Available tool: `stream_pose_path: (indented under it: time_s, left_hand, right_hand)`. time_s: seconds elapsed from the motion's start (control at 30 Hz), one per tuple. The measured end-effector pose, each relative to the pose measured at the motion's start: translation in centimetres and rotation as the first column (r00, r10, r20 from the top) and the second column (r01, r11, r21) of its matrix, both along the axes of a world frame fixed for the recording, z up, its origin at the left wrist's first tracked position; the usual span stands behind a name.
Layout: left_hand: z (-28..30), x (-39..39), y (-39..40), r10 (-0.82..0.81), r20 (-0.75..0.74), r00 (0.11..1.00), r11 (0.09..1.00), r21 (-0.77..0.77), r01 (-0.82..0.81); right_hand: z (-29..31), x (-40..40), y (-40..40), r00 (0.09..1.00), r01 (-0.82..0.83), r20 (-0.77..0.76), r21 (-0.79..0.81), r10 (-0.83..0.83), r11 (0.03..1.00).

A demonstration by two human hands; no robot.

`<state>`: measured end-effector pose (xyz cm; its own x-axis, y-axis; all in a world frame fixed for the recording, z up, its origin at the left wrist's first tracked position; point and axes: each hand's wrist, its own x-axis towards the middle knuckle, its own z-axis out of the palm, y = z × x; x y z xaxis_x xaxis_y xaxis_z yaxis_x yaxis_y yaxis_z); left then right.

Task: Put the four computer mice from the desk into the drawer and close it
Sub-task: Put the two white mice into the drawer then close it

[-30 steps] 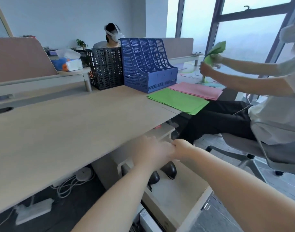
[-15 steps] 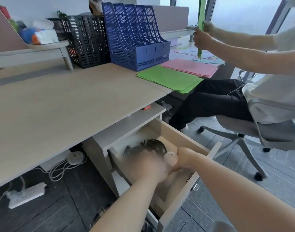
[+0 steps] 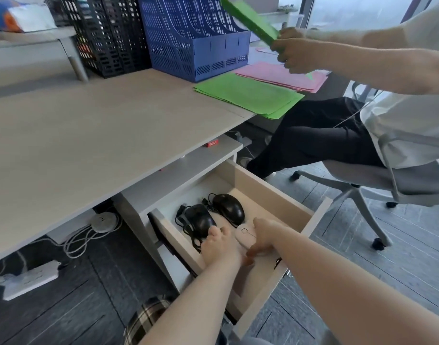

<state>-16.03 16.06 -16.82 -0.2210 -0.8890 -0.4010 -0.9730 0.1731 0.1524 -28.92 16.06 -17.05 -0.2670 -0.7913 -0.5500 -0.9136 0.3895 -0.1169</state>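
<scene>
Office flooring of dark planks is seen below a pale desk [image 3: 94, 135], whose top is now bare of mice. Since half a second ago the view has dropped and closed in on the open drawer [image 3: 268, 197], and the hands, then bunched and blurred over its middle, are now seen settled low inside it.

Two black corded mice are laid side by side just beyond the fingers: one black mouse [image 3: 200, 219] touched at its near end by the left hand [image 3: 219, 247], the other black mouse [image 3: 229, 209] just past the right hand [image 3: 264, 236]. A pale pink mouse [image 3: 245, 235] is held between the two hands, its far end showing; the right fingers are curled round its side, while the left fingers are loosely spread on top of the corded mouse. A fourth mouse cannot be made out; it may be hidden under the hands.

It is judged that the loading is nearly finished, with release of the pink mouse and closing of the drawer left.

Beyond, blue file racks [image 3: 193, 38] and green paper [image 3: 248, 94] are handled by another person.
</scene>
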Motion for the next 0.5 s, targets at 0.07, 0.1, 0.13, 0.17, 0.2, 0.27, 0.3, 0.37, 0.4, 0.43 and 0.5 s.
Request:
stream_pose_path:
  time_s: [0.07,0.1,0.13,0.17,0.2,0.27,0.3,0.37,0.4,0.43,0.5]
  left_hand:
    - [-0.2,-0.2,0.0,-0.003,-0.011,1.0,1.0,0.01,0.003]
    - [-0.2,-0.2,0.0,-0.002,-0.011,1.0,1.0,0.012,0.002]
    - [-0.2,-0.2,0.0,-0.002,-0.008,1.0,1.0,0.012,0.002]
    - [-0.1,-0.2,0.0,-0.007,-0.002,1.0,1.0,0.008,0.007]
    - [0.0,-0.1,0.0,-0.016,0.003,1.0,1.0,0.004,0.016]
    - [0.2,0.0,-0.2,-0.039,0.007,0.999,0.999,-0.006,0.039]
    - [0.4,0.1,-0.3,-0.05,0.004,0.999,0.999,-0.013,0.05]
    - [1.0,0.3,-0.6,-0.077,-0.012,0.997,0.996,-0.034,0.077]
    - [1.5,0.4,-0.9,-0.093,-0.022,0.995,0.995,-0.049,0.092]
    - [2.1,0.5,-1.3,-0.108,-0.036,0.994,0.992,-0.071,0.105]
    - [3.7,0.8,-2.2,-0.135,-0.056,0.989,0.982,-0.137,0.127]
  right_hand:
    - [0.0,-0.1,-0.1,1.0,-0.001,-0.009,-0.003,0.001,1.0]
    - [0.0,-0.2,-0.1,1.0,-0.004,-0.017,-0.002,0.004,1.0]
    - [0.0,-0.2,-0.2,1.0,-0.007,-0.024,0.0,0.007,1.0]
    - [0.0,-0.2,-0.2,1.0,-0.007,-0.027,0.002,0.007,1.0]
    - [0.0,-0.2,-0.3,0.999,-0.01,-0.03,0.003,0.01,1.0]
    - [0.1,-0.3,-0.4,0.999,-0.021,-0.029,0.01,0.021,1.0]
    - [0.3,-0.3,-0.4,0.999,-0.02,-0.027,0.016,0.02,1.0]
    - [1.2,-0.6,-0.3,1.0,0.011,-0.016,-0.002,-0.011,1.0]
    - [2.0,-0.8,-0.1,0.999,0.04,-0.009,-0.041,-0.041,0.998]
    - [3.0,-1.1,0.0,0.997,0.075,-0.012,-0.104,-0.076,0.992]
    - [5.0,-1.5,0.6,0.986,0.128,-0.07,-0.255,-0.15,0.958]
